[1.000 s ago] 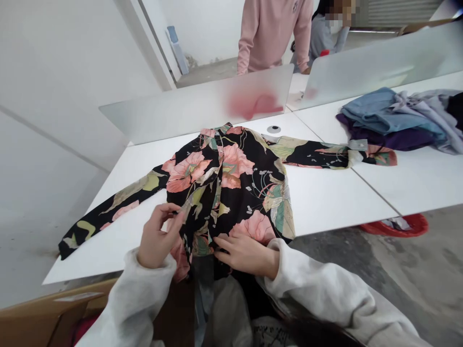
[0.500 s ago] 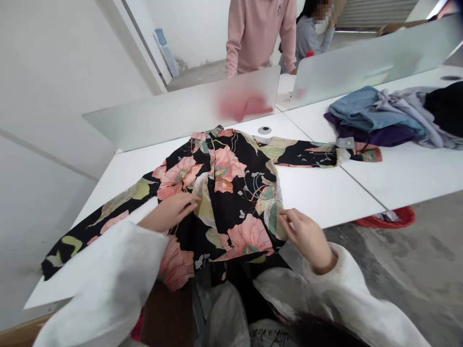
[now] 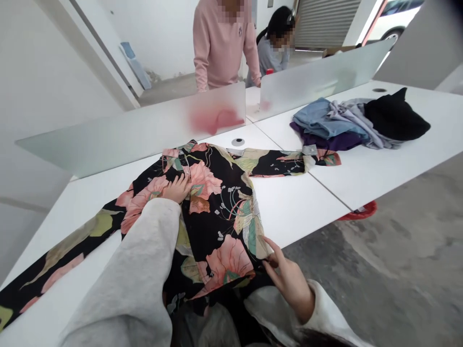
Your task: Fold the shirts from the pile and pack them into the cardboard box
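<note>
- Far left: a sleeve of a black floral blouse stretches across a white table and out of frame.
- Left of centre: the left hand lies open, palm down, on the blouse's upper front, gripping nothing; a grey fleece sleeve covers the arm.
- Centre: the blouse lies spread on the table, pink blooms facing up, its lower edge near the table's near side.
- Beyond it: a person in a pink sweatshirt and a person in grey stand behind a frosted divider.
- Right of centre: the right hand reaches the blouse's lower edge, fingertips at the fabric; whether they pinch it cannot be told.
- Far right: the blouse's other sleeve ends just beside a pile of blue, purple, grey and black clothes.
</note>
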